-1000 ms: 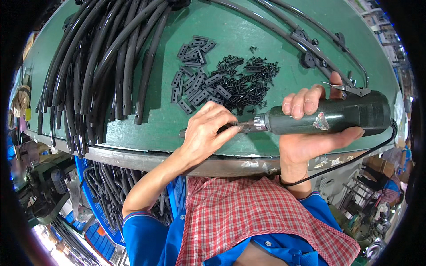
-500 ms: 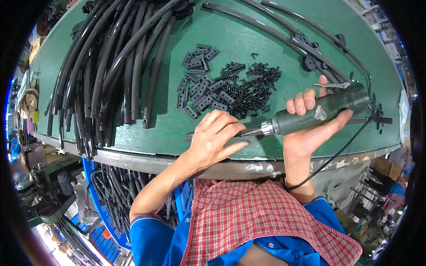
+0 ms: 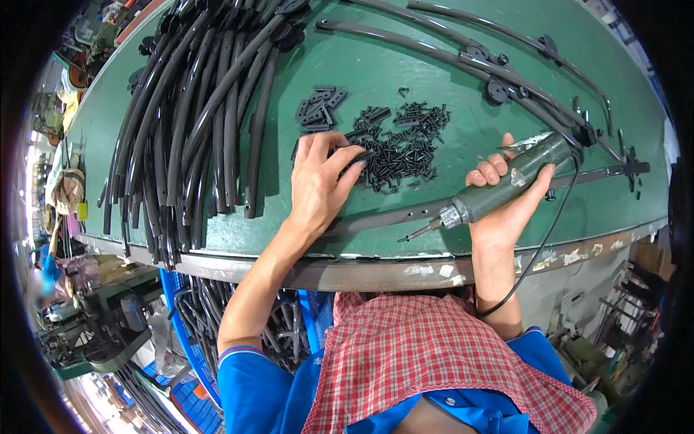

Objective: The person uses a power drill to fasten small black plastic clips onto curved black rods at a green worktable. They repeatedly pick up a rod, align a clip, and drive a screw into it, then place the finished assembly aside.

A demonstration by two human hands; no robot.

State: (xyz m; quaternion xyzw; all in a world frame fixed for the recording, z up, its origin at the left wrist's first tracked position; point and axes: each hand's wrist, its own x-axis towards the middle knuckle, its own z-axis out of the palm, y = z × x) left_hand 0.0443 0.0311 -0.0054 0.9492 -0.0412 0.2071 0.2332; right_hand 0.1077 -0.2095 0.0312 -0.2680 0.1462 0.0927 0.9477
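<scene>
My right hand (image 3: 499, 210) is wrapped round a dark green electric screwdriver (image 3: 515, 181), its bit slanting down to the left just above the table's near side. Under the driver runs a black metal tube (image 3: 376, 219) with small holes, lying along the table edge. My left hand (image 3: 318, 181) has reached into the small parts, thumb and fingers pinched at the left side of a heap of black screws (image 3: 401, 155). What lies between the fingertips is too small to make out. Small black two-hole plates (image 3: 318, 108) lie just beyond this hand, which hides some of them.
A large stack of curved black tubes (image 3: 195, 123) covers the left of the green table (image 3: 448, 72). More tubes with round black fittings (image 3: 497, 92) lie at the far right. The driver's cord (image 3: 542, 253) hangs past my right wrist. Below the edge, a blue crate (image 3: 177, 318) holds more tubes.
My left hand has left the tube and the driver's tip and moved up to the small parts. The screwdriver has come off the tube, its bit now exposed and tilted downward.
</scene>
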